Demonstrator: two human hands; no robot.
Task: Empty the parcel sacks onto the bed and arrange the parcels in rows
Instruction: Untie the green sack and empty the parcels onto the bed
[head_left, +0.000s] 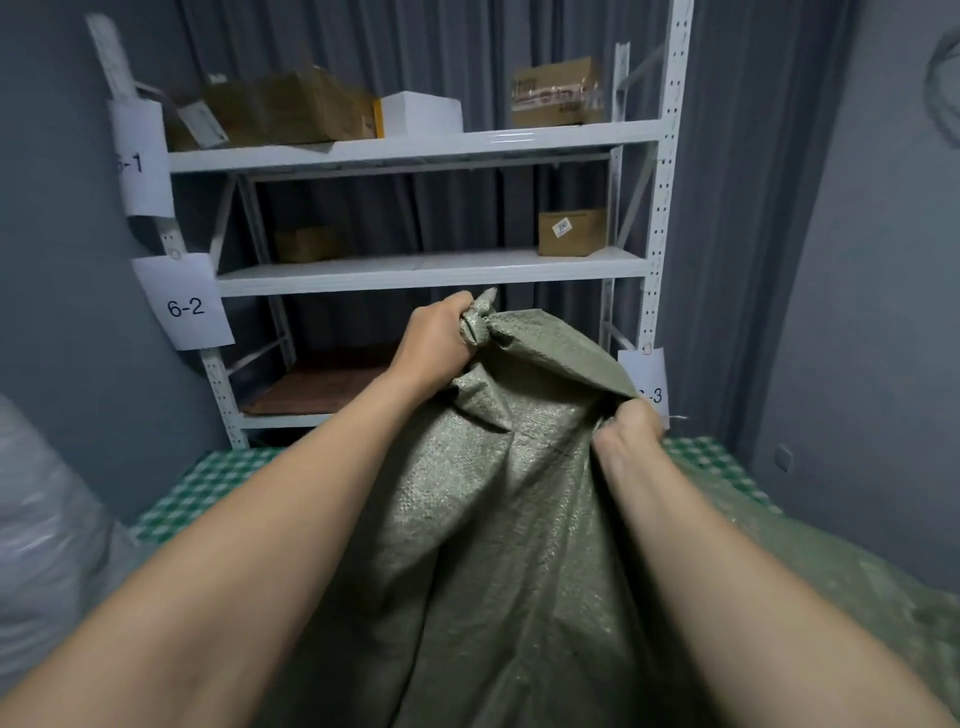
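Both the left hand (435, 343) and right hand (631, 428) clutch corners of the green woven sack (498, 519) above the checked bed (208, 483), so emptying seems underway; next likely needs lifting and shaking.

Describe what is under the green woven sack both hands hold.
A green-and-white checked bed cover shows past both sides of the sack, whose upper corners the left hand and right hand grip. The cover beneath it, and the sack's contents, are hidden.

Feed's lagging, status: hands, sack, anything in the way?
Left hand grips green sack at bunched corner. Right hand grips its other edge. Sack draped over checked bed. Nothing blocking seen.
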